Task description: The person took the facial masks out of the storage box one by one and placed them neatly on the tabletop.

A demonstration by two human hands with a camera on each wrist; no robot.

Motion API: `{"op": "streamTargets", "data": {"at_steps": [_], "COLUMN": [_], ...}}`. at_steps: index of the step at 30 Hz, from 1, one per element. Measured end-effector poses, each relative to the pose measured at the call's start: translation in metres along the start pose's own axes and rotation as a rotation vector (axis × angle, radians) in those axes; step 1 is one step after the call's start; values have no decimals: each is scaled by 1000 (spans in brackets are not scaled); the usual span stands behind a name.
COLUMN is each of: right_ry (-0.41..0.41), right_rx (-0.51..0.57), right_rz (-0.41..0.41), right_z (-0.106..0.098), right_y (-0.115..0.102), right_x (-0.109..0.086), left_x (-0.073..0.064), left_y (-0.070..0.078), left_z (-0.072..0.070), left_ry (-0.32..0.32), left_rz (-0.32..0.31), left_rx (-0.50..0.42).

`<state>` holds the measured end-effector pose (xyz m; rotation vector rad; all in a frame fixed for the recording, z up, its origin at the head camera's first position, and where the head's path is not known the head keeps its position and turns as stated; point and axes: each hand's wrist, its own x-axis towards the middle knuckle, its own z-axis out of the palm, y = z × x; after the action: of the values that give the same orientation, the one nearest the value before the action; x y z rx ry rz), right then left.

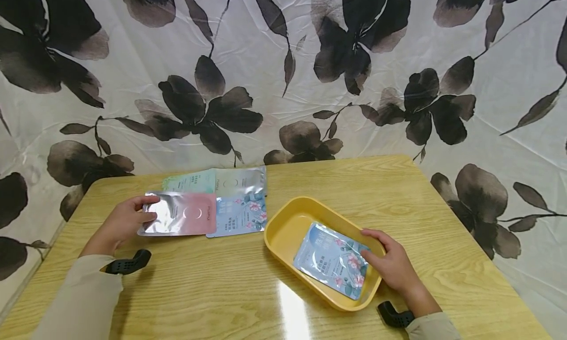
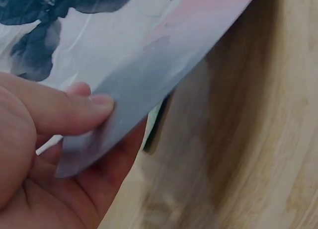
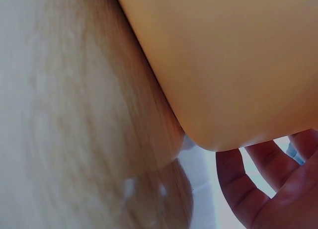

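Observation:
My left hand [image 1: 126, 221] pinches the left edge of a pink and silver face mask sachet [image 1: 186, 213]. In the left wrist view, the thumb lies on top of the sachet [image 2: 144, 75] and the fingers are under it. This sachet overlaps a blue floral sachet [image 1: 241, 214]. With the thumb over the rim and fingers outside, my right hand [image 1: 394, 261] grips the right end of a yellow plastic tub [image 1: 283, 222]. Inside the tub lies another blue floral sachet [image 1: 332, 261]. The right wrist view shows fingers against the tub's outer wall [image 3: 223, 80].
Behind the pink sachet lie a green sachet [image 1: 190, 181] and a silvery pale-green sachet [image 1: 241, 180], near the back edge of the wooden table [image 1: 199, 291]. A floral cloth [image 1: 283, 59] hangs behind the table. Black wrist devices sit at both cuffs.

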<state>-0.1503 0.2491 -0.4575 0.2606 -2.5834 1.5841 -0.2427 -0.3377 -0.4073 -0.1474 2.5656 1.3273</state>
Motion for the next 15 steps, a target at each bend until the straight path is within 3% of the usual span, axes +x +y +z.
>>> {"op": "streamTargets", "data": {"at_steps": [3, 7, 15], "right_ry": [5, 2, 0], "right_rx": [-13, 4, 18], "right_rz": [-4, 5, 21], "right_z": [0, 0, -1], "right_y": [1, -1, -1], "right_x": [0, 0, 0], "left_x": [3, 6, 7], "left_y": [-1, -1, -2], "left_z": [2, 5, 7], "left_ry": [13, 30, 22], "left_rz": [-34, -31, -55], "left_rx": [58, 126, 179]}}
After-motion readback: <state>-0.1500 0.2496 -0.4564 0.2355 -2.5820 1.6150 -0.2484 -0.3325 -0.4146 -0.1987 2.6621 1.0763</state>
